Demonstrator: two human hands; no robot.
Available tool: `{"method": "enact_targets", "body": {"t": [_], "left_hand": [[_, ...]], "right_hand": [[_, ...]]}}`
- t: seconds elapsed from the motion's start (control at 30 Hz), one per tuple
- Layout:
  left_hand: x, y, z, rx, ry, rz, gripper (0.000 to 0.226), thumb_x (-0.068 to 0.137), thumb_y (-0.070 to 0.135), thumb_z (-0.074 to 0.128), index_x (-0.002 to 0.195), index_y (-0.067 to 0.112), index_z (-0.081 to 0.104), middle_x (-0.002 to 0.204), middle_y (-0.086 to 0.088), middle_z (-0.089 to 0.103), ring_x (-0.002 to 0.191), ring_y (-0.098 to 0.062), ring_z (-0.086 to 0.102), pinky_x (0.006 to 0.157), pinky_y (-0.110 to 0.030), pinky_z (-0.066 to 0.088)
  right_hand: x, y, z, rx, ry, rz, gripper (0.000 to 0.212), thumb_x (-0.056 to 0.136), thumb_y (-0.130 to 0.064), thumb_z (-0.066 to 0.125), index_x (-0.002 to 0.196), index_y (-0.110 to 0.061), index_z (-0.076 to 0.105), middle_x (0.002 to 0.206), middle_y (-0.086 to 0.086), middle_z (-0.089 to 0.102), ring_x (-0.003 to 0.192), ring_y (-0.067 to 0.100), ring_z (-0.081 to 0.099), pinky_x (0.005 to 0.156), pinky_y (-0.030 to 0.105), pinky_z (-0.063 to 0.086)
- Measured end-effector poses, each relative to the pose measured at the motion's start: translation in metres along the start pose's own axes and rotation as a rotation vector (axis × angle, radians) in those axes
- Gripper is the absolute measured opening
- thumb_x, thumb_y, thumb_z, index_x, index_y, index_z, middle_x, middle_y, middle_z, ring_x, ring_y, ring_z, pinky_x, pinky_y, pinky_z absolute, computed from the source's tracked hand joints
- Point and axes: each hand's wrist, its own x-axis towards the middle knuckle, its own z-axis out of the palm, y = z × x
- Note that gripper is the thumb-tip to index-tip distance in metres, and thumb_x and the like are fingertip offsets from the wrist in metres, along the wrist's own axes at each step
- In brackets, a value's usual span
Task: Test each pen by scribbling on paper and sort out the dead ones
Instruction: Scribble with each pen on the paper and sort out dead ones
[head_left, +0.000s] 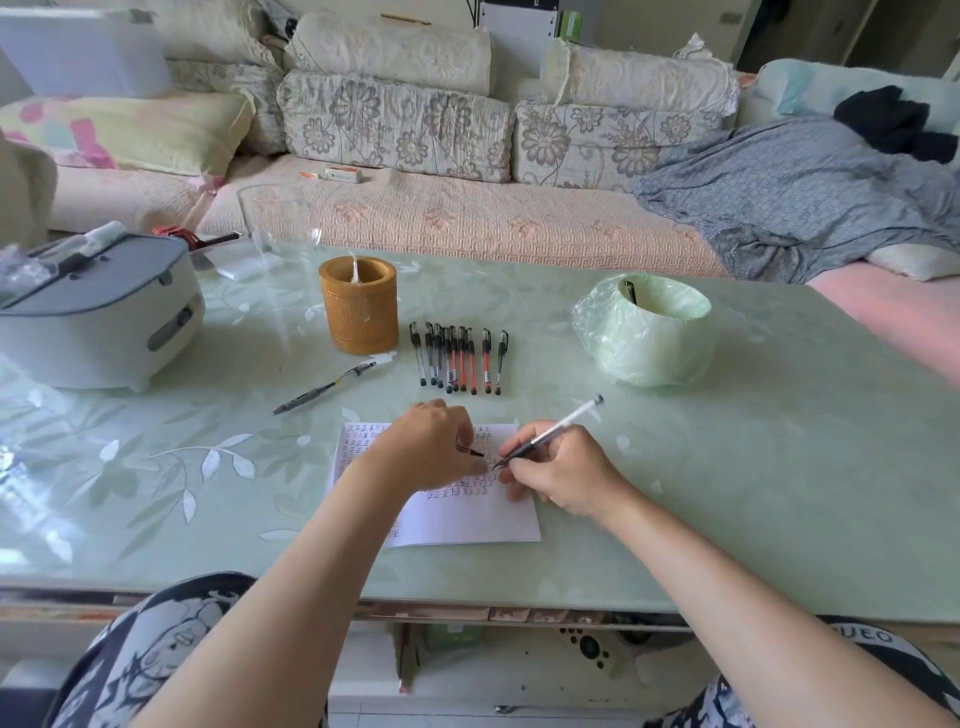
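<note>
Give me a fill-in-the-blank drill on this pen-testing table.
1. The right hand grips a pen whose tip touches the ___.
2. The left hand pinches a small dark pen ___.
3. The bag-lined bin right of the row of pens looks pale ___.
4. A lone pen lies to the ___ of that row.

Missing words: paper; cap; green; left.

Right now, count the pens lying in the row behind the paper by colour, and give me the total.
Black pens: 5
Red pens: 4
Total: 9
The middle pens lie tight together, so the colour split there is my best reading.
</note>
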Motion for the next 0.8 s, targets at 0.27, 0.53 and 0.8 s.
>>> {"method": "enact_targets", "body": {"t": [0.27,0.53,0.8], "left_hand": [[0.0063,-0.0009,0.0058,-0.053,0.032,-0.040,0.043,0.066,0.054,0.078,0.095,0.026,0.064,0.094,0.004,0.054,0.098,-0.018,0.049,0.076,-0.025,0.040],[0.0047,-0.0015,0.0038,-0.065,-0.005,-0.055,0.059,0.061,0.061,0.081,0.104,0.024,0.064,0.101,0.003,0.053,0.100,-0.017,0.048,0.081,-0.026,0.044],[0.0027,-0.0001,0.0037,-0.072,0.004,-0.049,0.057,0.064,0.057,0.081,0.105,0.023,0.063,0.103,0.001,0.056,0.101,-0.019,0.047,0.076,-0.025,0.036]], "right_hand": [[0.0044,0.0016,0.0055,-0.123,-0.132,-0.048,0.026,0.077,0.007,0.064,0.067,-0.014,0.054,0.049,-0.006,0.054,0.042,0.011,0.049,0.046,0.022,0.039],[0.0039,0.0053,0.0073,-0.176,-0.125,-0.140,0.014,0.065,-0.012,0.064,0.061,-0.011,0.050,0.052,-0.013,0.046,0.050,0.006,0.039,0.049,0.020,0.030],[0.0047,0.0078,0.0086,-0.223,-0.101,-0.148,0.014,0.064,-0.013,0.064,0.058,-0.015,0.051,0.055,-0.009,0.048,0.054,0.009,0.041,0.051,0.025,0.031]]}}
